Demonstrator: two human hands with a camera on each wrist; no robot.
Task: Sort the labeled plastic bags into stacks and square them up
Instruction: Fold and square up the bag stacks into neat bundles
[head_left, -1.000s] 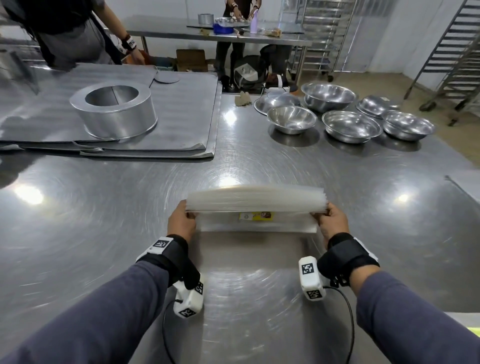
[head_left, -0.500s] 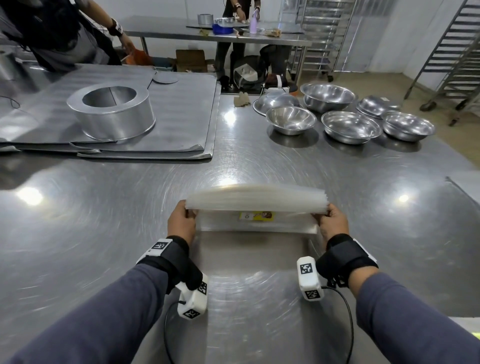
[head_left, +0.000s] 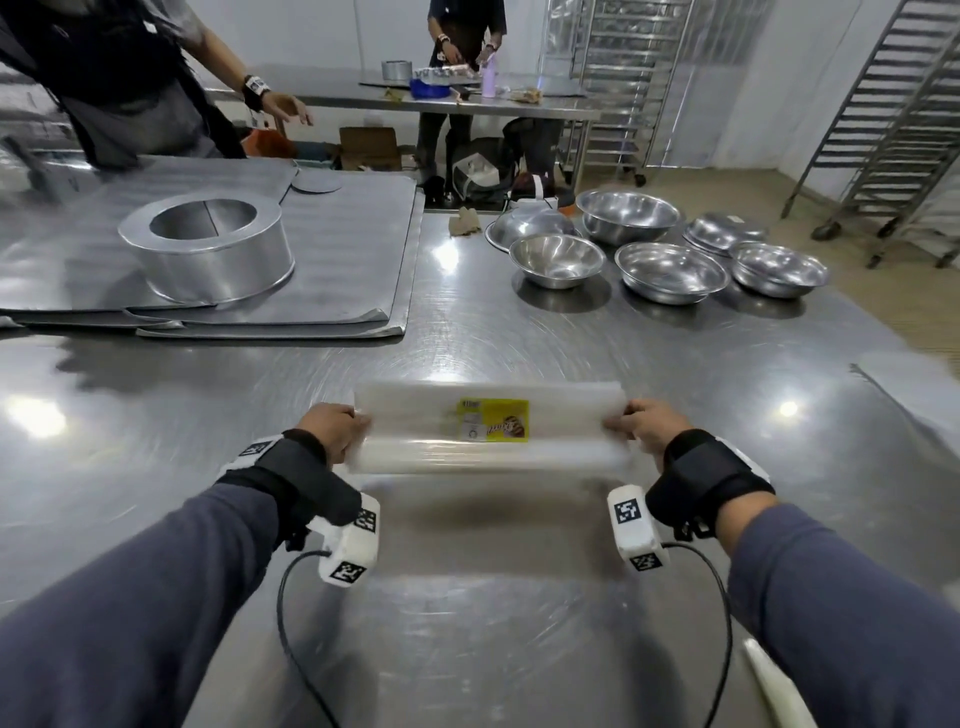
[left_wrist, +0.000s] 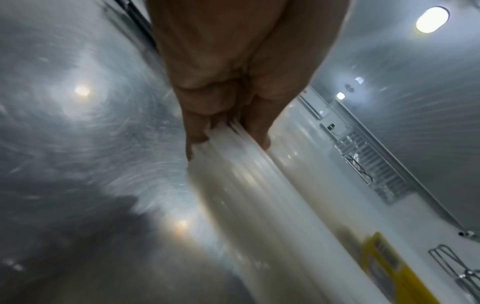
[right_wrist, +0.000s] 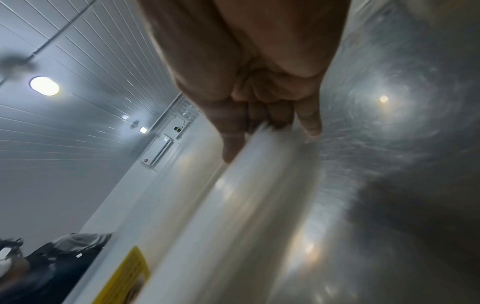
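Stack of bags (head_left: 488, 431) sits mid-bench (head_left: 467, 623), nearest the camera wearer, held up on its long edge and tilted so the top face shows. Yellow label (head_left: 493, 420) on that face, approx. centred. Bags are clear/whitish plastic, many layers; edges blurred in the wrist views.

Left hand (head_left: 335, 428) grips the stack's left end, fingers curled round it; left wrist view shows the thumb (left_wrist: 197, 131) on one side & other fingers on the opposite side, pinching the layers (left_wrist: 259, 195). Right hand (head_left: 641, 423) grips the stack's right end the same way, fingers (right_wrist: 233, 139) closed over the edge (right_wrist: 259, 195). Both hands closed on the bags, not empty.

Rel. to the stack: metal bowls (head_left: 670, 270) beyond it to the right, well apart. Round metal ring (head_left: 208, 244) on flat grey sheets (head_left: 337, 260) beyond it to the left. Two other people (head_left: 130, 78) stand past the bench's far side, one at a second table (head_left: 519, 104) w/ racks (head_left: 883, 130) beside it.
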